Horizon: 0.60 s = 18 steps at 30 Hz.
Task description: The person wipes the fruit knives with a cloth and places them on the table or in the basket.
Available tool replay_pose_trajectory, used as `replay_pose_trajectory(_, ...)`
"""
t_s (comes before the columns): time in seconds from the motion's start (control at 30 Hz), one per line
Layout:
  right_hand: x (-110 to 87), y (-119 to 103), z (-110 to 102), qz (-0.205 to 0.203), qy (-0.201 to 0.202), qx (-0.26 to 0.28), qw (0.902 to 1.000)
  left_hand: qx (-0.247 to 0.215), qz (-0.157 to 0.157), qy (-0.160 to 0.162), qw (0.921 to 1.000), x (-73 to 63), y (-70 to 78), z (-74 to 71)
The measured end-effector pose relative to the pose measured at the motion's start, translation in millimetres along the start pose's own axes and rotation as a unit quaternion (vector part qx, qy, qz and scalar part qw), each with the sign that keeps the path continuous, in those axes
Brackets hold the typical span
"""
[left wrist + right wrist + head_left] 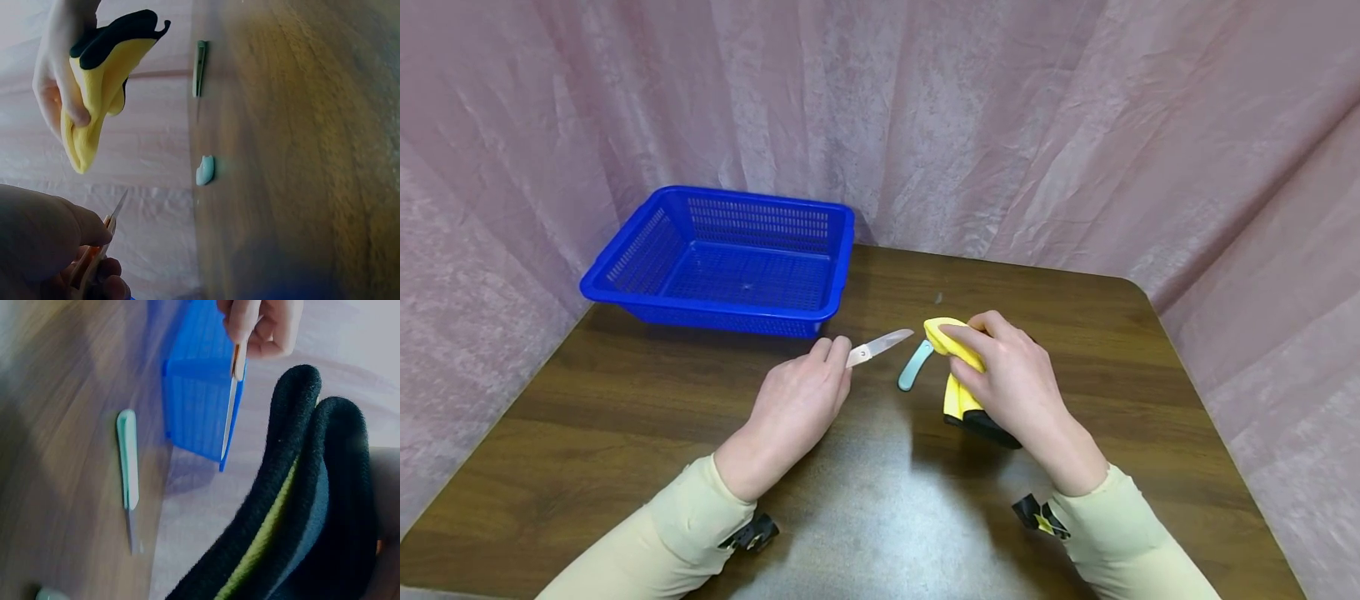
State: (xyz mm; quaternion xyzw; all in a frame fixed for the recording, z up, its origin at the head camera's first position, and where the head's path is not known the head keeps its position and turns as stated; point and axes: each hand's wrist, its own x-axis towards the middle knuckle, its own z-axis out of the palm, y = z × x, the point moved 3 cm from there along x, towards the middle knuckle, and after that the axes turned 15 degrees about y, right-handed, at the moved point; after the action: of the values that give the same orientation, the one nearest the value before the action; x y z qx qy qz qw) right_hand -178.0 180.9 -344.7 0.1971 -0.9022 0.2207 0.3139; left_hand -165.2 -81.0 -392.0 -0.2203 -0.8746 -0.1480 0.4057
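Note:
My left hand (797,396) grips a folding knife (859,357) by its cream handle, the blade out and pointing right toward the cloth. In my right hand (1011,375) is a yellow cloth (953,333) with black edging, pinched between thumb and fingers; it hangs in folds and stands apart from the blade. A mint-handled knife (915,365) lies on the table between the hands, its blade hidden by the cloth in the head view but showing in the right wrist view (131,531). Farther right, the left wrist view shows a green knife (199,69) on the table.
A blue plastic basket (722,304) with slotted sides stands at the back left of the wooden table (625,433). Pink curtains (925,125) hang behind and at both sides. A small pale speck (938,297) lies beyond the cloth.

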Motion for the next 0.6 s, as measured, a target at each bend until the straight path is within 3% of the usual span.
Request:
replay_pose_trajectory(0.33,11.1,-20,10,-0.008,0.008,0.036,0.9993,-0.001,0.003,-0.007,1.0,2.5,2.3,-2.2)
replay_pose_trajectory(0.6,14.6,-29,23,-0.014,0.005,0.034,0.9993,-0.002,0.001,-0.008,1.0,3.4,2.5,-2.9)
